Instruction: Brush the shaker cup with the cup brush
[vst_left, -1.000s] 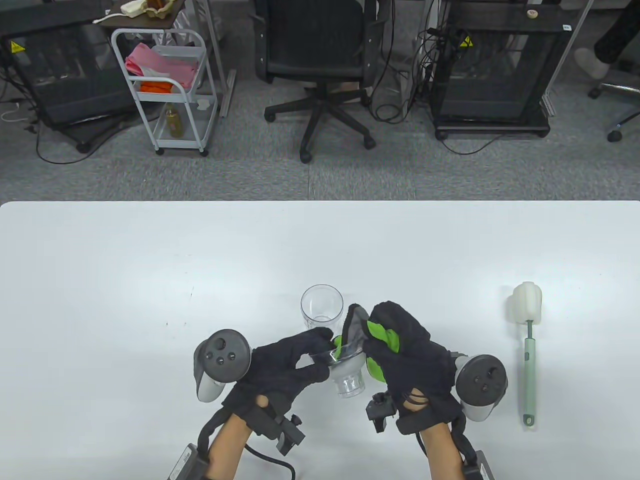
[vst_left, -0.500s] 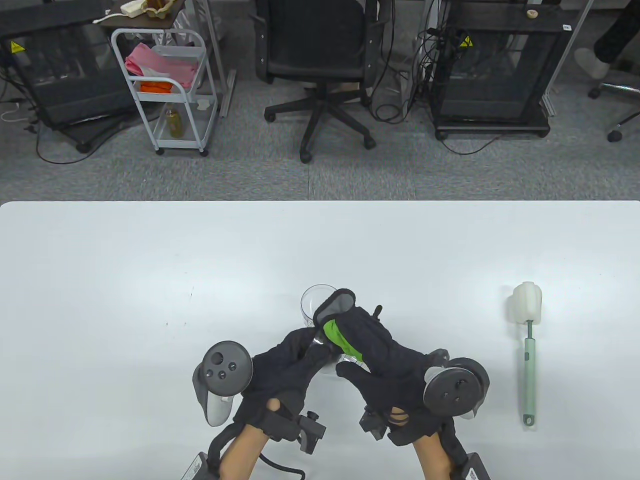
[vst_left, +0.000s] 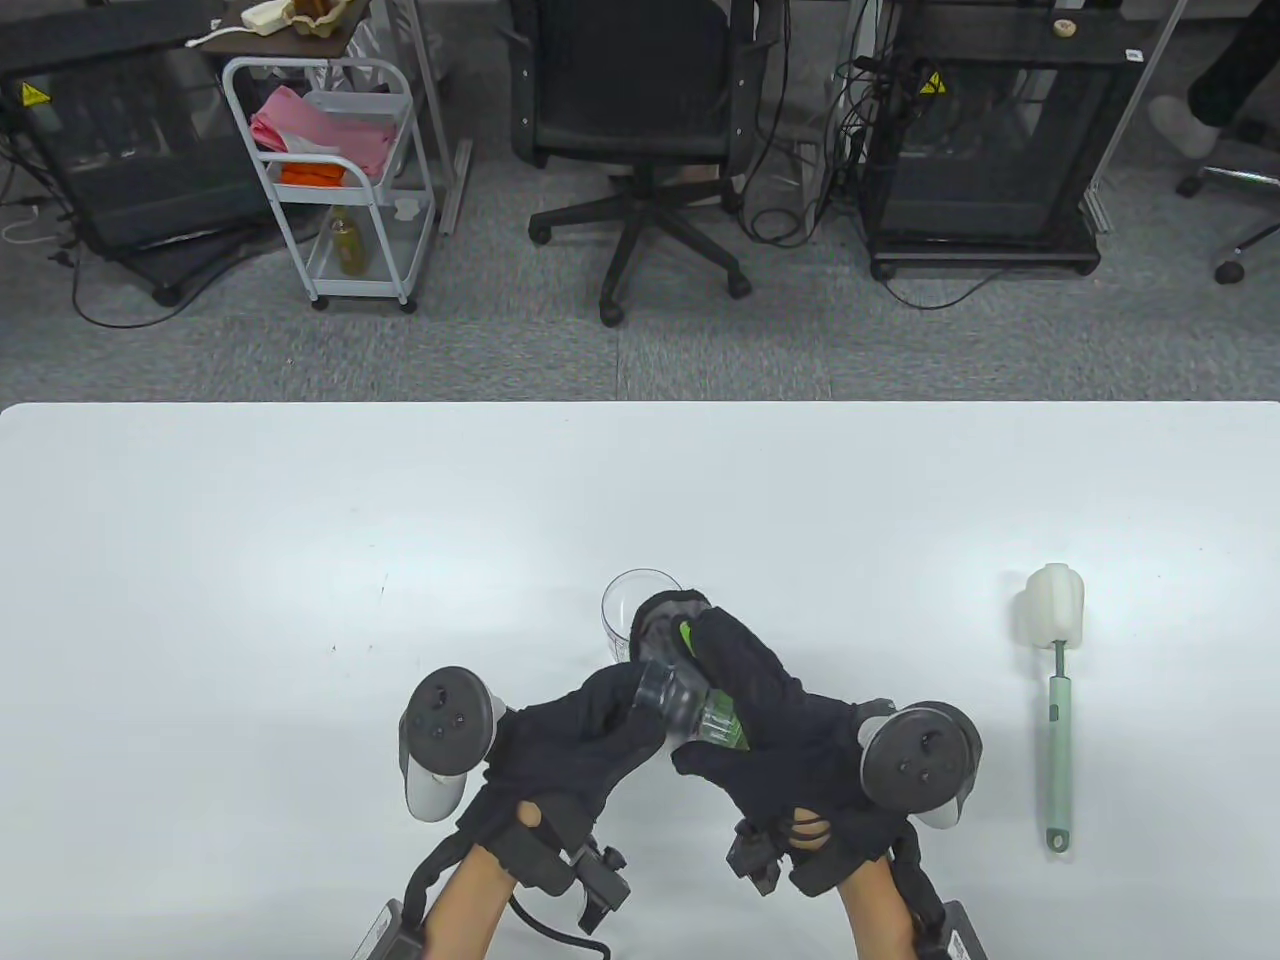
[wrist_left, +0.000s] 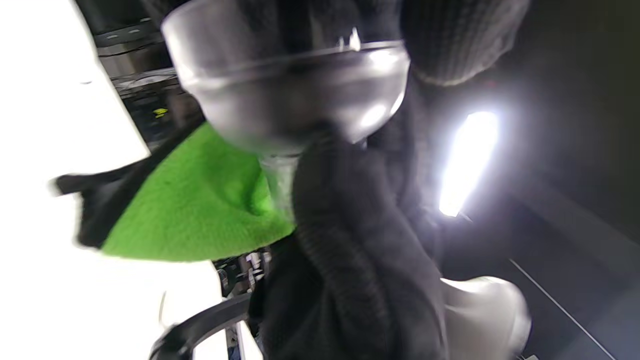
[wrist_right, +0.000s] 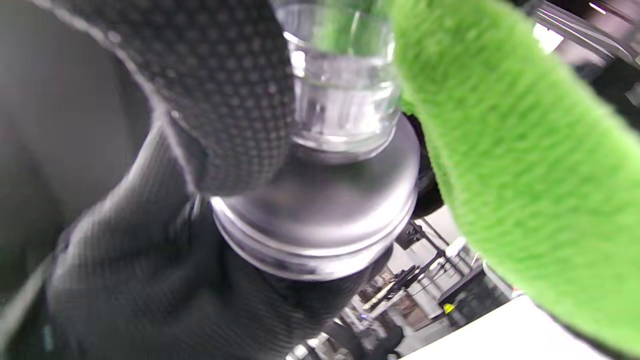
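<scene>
The clear shaker cup (vst_left: 636, 608) stands open and upright on the white table (vst_left: 300, 560), partly hidden behind my right hand. My left hand (vst_left: 632, 712) grips the wide domed end of the clear shaker lid (vst_left: 668, 692), which is held tilted above the table. My right hand (vst_left: 712, 668) holds a green and grey cloth (vst_left: 686, 632) wrapped around the lid's narrow neck (vst_left: 722, 724). The left wrist view shows the dome (wrist_left: 295, 85) and the cloth (wrist_left: 200, 205). The right wrist view shows the neck (wrist_right: 340, 100) against the cloth (wrist_right: 500, 175). The cup brush (vst_left: 1052, 690) lies untouched at the right.
The brush's white sponge head (vst_left: 1050, 605) points away from me, and its green handle runs toward the table's near edge. An office chair (vst_left: 640, 120) and a white cart (vst_left: 330, 180) stand on the floor beyond the table's far edge.
My right hand has rolled over the lid with the cloth, hiding most of the green. The lid has turned from neck-down to lying sideways. Both hands shifted slightly.
</scene>
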